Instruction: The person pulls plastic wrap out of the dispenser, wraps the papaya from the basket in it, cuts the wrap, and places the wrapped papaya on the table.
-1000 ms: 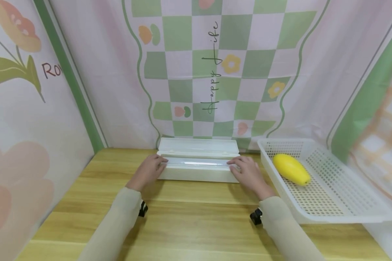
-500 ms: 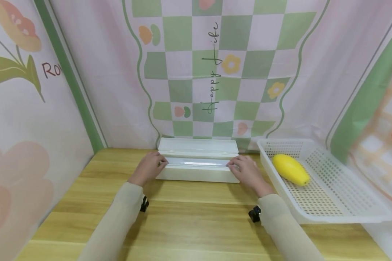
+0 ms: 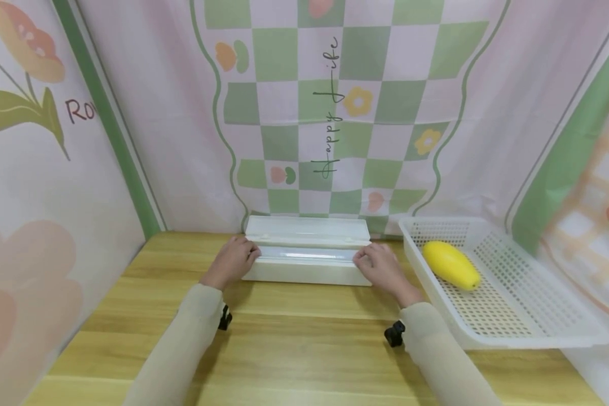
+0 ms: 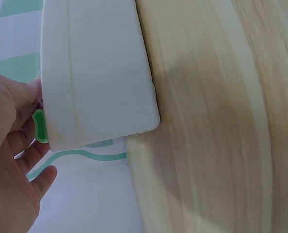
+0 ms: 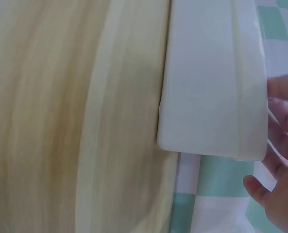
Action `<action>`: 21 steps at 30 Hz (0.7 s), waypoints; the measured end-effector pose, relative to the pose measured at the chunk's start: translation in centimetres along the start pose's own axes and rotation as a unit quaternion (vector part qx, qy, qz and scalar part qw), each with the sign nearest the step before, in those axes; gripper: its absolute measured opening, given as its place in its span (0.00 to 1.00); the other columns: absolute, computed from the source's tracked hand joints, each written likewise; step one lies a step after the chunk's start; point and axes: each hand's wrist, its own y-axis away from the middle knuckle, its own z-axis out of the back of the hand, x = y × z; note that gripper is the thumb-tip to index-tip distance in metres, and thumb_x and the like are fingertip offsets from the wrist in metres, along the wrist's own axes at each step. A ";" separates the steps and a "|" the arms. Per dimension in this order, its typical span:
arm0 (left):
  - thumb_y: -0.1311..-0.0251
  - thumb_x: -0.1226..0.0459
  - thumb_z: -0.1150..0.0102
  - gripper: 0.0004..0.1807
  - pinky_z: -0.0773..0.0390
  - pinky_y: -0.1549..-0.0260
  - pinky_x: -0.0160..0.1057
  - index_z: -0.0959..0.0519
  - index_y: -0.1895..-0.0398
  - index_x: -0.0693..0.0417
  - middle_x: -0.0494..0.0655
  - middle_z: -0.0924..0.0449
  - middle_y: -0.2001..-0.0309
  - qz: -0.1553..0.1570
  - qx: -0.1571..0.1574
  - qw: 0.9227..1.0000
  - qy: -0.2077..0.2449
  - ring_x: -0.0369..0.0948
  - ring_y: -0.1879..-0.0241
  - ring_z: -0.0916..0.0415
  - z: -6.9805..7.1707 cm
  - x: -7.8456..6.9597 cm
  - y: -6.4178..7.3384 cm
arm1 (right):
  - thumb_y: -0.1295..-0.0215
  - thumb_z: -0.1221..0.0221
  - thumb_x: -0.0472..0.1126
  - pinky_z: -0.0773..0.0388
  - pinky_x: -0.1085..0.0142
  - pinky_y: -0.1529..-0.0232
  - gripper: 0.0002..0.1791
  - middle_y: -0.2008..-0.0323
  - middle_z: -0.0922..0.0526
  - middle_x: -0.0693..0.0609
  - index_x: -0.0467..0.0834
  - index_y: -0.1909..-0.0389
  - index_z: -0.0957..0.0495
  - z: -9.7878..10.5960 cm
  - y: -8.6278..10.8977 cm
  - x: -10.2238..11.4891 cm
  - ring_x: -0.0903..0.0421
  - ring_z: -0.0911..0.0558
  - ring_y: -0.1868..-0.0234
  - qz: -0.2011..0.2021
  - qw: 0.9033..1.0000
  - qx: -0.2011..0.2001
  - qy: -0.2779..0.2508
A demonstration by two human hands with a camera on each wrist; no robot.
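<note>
1. Box (image 3: 307, 273), long and white, lies crosswise near the back edge of the table (image 3: 304, 355), between the two hands, its lid (image 3: 307, 226) raised along the far side against the cloth (image 3: 320, 56).
2. A shiny strip (image 3: 307, 255) runs lengthwise in the box's top, from one set of fingertips to the other.
3. Left hand (image 3: 230, 261) is at the box's left end, fingers bent, tips drawn together by the strip; whether they pinch it, I cannot tell, since the left wrist view hides the tips behind the wall.
4. In that view a small green piece (image 4: 40, 125) shows between this hand's fingers and the box.
5. Right hand (image 3: 385, 267) mirrors it at the right end, thumb and forefinger nearly meeting, the other fingers loosely bent; its hold on the strip cannot be told either.
6. Pale sleeves (image 3: 182, 338) cover both forearms, with a black device under each wrist.
7. To the right sits a white basket (image 3: 530, 341), near the right hand, with a yellow fruit (image 3: 451, 265) lying inside.
</note>
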 end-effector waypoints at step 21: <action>0.21 0.59 0.57 0.14 0.22 0.58 0.44 0.25 0.50 0.59 0.49 0.23 0.59 0.024 0.014 0.981 0.191 0.43 0.60 0.26 0.5 0.8 -0.8 | 0.21 0.49 0.45 0.23 0.45 0.48 0.11 0.57 0.16 0.45 0.40 0.54 0.25 0.6 -0.6 0.0 0.42 0.20 0.48 -0.039 0.989 -0.001 -0.145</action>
